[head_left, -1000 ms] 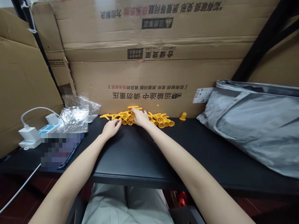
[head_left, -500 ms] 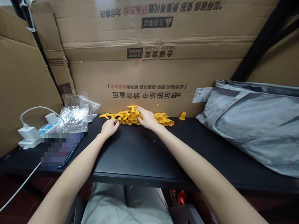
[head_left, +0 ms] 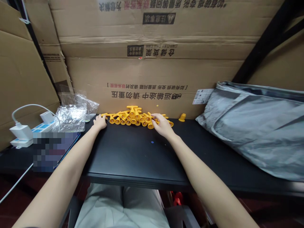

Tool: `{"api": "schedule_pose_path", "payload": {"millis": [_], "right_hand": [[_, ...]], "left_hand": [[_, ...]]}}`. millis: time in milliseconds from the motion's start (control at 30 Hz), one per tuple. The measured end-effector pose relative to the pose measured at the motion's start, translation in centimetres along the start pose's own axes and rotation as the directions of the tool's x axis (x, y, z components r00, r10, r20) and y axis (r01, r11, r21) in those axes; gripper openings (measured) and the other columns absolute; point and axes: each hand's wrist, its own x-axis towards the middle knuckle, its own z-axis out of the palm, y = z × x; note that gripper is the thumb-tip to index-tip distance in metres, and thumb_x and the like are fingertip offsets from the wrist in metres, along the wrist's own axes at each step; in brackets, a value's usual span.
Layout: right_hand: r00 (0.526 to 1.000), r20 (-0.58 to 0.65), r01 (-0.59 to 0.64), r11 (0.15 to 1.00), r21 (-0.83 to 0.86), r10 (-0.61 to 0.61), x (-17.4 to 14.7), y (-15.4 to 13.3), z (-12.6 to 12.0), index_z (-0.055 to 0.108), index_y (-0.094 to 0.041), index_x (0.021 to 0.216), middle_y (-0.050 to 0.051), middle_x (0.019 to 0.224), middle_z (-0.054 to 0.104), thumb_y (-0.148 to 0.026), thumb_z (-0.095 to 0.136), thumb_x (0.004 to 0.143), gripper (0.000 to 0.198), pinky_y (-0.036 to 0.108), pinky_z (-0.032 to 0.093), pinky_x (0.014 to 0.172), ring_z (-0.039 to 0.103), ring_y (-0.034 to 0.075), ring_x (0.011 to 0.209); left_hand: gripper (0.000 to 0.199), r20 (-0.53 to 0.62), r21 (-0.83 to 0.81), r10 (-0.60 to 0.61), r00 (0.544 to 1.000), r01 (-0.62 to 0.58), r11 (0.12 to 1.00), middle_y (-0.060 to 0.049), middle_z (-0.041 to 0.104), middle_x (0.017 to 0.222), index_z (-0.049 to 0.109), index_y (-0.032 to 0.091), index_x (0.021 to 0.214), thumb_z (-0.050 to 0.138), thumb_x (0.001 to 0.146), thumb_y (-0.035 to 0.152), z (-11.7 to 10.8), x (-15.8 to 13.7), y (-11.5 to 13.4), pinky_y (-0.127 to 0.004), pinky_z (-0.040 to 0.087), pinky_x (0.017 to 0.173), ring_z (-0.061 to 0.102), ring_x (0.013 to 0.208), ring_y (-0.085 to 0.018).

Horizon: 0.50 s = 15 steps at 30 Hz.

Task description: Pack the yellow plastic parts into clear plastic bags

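Several yellow T-shaped plastic pieces, with round cup-like ends facing me, lie stacked in a low heap along the cardboard. At the heap's left end is my left hand, its fingers apart and touching the outermost piece. A small dark bit shows beside its thumb, too small to name. My right hand is at the right part of the heap, thumb and forefinger around a yellow piece; its other fingers are partly hidden. Further right, one yellow piece stands apart on the black table.
A large cardboard sheet rises behind the heap. On the left are clear plastic wrap, a power strip with a white charger and cable, and a blurred-out phone. A grey bag fills the right side.
My left hand has moved left to the heap's end. My right hand has shifted right along it, uncovering the middle pieces. The view has moved slightly.
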Motion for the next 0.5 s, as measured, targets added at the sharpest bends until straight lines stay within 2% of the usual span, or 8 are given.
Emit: {"api": "schedule_pose_path", "payload": {"millis": [167,267,333,400,500], "right_hand": [[0.999,0.030,0.039,0.999,0.005,-0.039,-0.4,0.0,0.1,0.058,-0.017,0.106,0.013,0.110,0.062,-0.022,0.045,0.083,0.027,0.044,0.048,0.088,0.061,0.024,0.097],[0.996,0.051,0.073,0.997,0.010,-0.074,-0.4,-0.2,0.1,0.058,-0.018,0.106,0.013,0.109,0.063,-0.021,0.044,0.083,0.027,0.045,0.048,0.088,0.060,0.025,0.101],[0.994,0.061,0.089,0.996,0.015,-0.090,-0.5,-0.3,0.1,0.059,-0.019,0.106,0.012,0.108,0.063,-0.020,0.043,0.084,0.027,0.045,0.048,0.088,0.059,0.025,0.104],[0.994,0.062,0.094,0.995,0.017,-0.095,-0.5,-0.4,0.2,0.059,-0.020,0.107,0.011,0.108,0.064,-0.020,0.043,0.084,0.027,0.045,0.048,0.089,0.059,0.025,0.104],[0.994,0.057,0.090,0.996,0.017,-0.091,-0.5,-0.4,0.2,0.059,-0.020,0.106,0.011,0.108,0.064,-0.020,0.044,0.084,0.027,0.045,0.048,0.089,0.059,0.025,0.104]], "left_hand": [[0.060,0.107,0.125,-0.048,0.993,0.034,0.992,-0.015,0.030,0.148,0.039,0.030,0.138,0.041,0.079,0.017,0.0,1.6,-0.1,-0.057,0.025,0.103,0.026,0.136,-0.035],[0.054,0.136,0.190,-0.061,0.989,0.034,0.981,-0.016,0.031,0.147,0.042,0.028,0.135,0.040,0.082,0.019,-0.4,2.1,-0.1,-0.059,0.022,0.103,0.020,0.138,-0.034],[0.049,0.140,0.223,-0.074,0.987,0.042,0.974,-0.018,0.039,0.141,0.044,0.024,0.132,0.040,0.082,0.020,-0.7,2.2,-0.1,-0.058,0.024,0.103,0.025,0.136,-0.034],[0.045,0.156,0.242,-0.092,0.984,0.052,0.969,-0.020,0.047,0.133,0.046,0.022,0.127,0.042,0.082,0.021,-1.1,2.2,-0.3,-0.056,0.028,0.101,0.037,0.129,-0.033],[0.040,0.205,0.260,-0.075,0.976,0.019,0.966,-0.019,0.053,0.124,0.051,0.021,0.120,0.047,0.081,0.023,-1.9,2.2,-0.4,-0.053,0.033,0.098,0.051,0.115,-0.031]]}}
